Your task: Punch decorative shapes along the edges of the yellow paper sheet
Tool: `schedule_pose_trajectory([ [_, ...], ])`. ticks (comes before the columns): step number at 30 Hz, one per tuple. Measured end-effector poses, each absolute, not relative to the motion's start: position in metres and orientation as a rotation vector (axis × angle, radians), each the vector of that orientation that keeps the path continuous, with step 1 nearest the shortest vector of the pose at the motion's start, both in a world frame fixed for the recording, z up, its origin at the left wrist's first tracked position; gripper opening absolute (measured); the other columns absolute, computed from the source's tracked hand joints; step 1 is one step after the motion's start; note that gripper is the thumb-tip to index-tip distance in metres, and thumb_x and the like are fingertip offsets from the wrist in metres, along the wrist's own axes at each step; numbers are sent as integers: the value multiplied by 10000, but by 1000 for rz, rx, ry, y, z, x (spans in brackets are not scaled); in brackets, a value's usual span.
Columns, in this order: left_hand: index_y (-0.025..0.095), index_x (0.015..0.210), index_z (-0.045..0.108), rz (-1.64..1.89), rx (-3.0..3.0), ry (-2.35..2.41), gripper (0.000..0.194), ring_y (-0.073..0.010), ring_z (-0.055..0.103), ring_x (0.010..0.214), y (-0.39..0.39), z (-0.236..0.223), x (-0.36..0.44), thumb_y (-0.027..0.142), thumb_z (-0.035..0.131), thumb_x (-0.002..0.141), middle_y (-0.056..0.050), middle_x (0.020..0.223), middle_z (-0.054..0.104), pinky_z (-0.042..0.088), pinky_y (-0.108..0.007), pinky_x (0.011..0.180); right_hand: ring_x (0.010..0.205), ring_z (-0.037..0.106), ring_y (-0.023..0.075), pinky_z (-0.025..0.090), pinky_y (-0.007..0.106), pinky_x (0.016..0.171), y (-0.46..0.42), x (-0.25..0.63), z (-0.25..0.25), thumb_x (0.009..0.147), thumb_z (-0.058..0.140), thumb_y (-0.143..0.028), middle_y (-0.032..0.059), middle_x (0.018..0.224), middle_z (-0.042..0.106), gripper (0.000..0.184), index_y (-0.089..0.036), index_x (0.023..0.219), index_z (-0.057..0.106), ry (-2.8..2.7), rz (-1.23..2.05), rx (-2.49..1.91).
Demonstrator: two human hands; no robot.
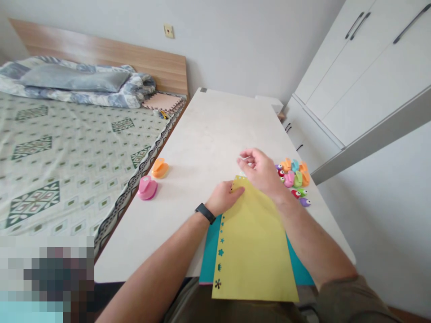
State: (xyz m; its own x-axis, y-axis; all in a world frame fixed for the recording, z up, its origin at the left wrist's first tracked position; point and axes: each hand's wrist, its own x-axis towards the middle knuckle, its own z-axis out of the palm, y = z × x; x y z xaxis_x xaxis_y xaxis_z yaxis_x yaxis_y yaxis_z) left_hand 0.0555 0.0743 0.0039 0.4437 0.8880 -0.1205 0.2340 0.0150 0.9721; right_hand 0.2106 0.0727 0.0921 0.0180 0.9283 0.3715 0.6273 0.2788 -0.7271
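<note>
Yellow paper [256, 251], punched with small shapes down its left edge, lies on a teal sheet [211, 251] on the worktop [188, 134]. Left hand [224, 198] rests open on the paper's top corner; right hand [261, 172] hangs just above, its grip pinched closed, perhaps on a tiny scrap, too small to tell. Paper punches [291, 177] sit just beyond.

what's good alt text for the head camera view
A left hand rests on a yellow paper sheet with shapes punched along one edge, over a teal sheet, while the right hand hovers above. Colourful craft punches sit nearby on a white table.
</note>
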Motion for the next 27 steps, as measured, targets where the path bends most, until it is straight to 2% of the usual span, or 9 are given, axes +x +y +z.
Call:
schedule_pose_trajectory([
  [6,180,864,749,616,1561,1073,310,-231,715,713,69,13,56,478,669,835,-59,782,768,504,-270,566,903,712,260,537,418,901,73,371,67,878,663,-474,125,1049,771,362,-178,1073,734,-1406,-58,-2077],
  [10,180,906,761,600,1552,1083,337,-247,734,739,69,13,57,497,673,835,-66,821,788,525,-279,584,969,729,280,530,397,893,61,435,43,862,669,-493,119,1054,794,390,-179,1077,752,-1378,5,-2376],
  [16,179,981,766,576,1579,1028,404,-270,763,798,70,8,59,548,631,888,-76,915,811,540,-293,602,1002,741,286,524,382,881,50,446,27,865,661,-503,125,1080,807,405,-185,1093,767,-1417,54,-2470],
  [22,187,1000,763,578,1597,992,391,-266,773,825,70,6,59,537,611,914,-67,972,817,554,-289,627,981,737,295,503,350,788,48,439,26,836,672,-467,123,1034,809,357,-213,1065,776,-1507,-22,-2540],
  [27,168,966,766,620,1559,998,411,-279,760,805,70,6,58,553,668,858,-79,903,806,562,-305,632,947,724,295,505,366,790,40,436,34,787,700,-444,124,1029,794,381,-201,1078,745,-1374,-14,-2523],
])
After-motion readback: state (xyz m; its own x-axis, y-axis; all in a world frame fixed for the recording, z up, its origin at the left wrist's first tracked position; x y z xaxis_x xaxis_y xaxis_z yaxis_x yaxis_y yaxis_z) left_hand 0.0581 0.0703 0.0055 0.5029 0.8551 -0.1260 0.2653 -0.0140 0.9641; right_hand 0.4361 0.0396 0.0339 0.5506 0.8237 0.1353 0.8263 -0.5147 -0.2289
